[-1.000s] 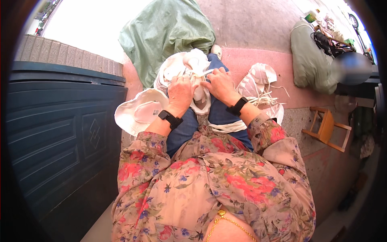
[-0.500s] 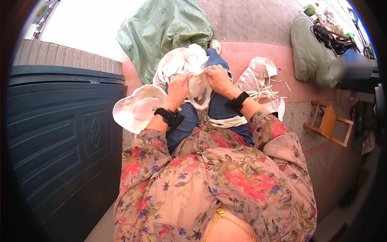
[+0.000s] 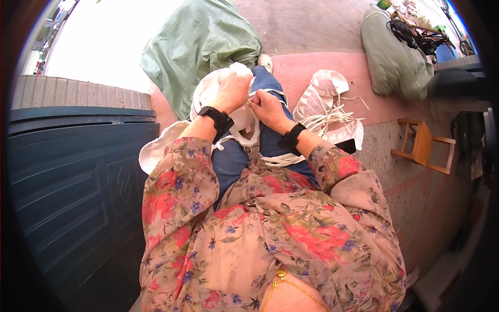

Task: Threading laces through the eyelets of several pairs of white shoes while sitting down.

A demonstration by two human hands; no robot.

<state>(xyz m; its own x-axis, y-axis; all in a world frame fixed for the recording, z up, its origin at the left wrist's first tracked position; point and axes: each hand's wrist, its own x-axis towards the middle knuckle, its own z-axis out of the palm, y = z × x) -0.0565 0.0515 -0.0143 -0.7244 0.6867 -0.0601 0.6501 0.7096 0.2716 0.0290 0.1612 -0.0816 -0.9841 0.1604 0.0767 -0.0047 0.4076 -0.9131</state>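
Sneaker upper (image 3: 243, 118), white, on denim-clad lap (image 3: 231, 160); likely light, soft and floppy, best taken by its rim (image 3: 247, 142). Right hand (image 3: 269, 110) pinched, apparently on white lace (image 3: 275, 92); left hand (image 3: 232, 92) curled above, exact hold impossible to tell.

Paved doorstep or forecourt, seemingly open to daylight; whether home or workshop, cannot tell. Signs: dark blue panelled door (image 3: 73, 192), tiled ledge (image 3: 78, 92), pink paving (image 3: 358, 65), concrete ground (image 3: 306, 31), bulging green sack (image 3: 202, 47), wooden stool (image 3: 420, 143).
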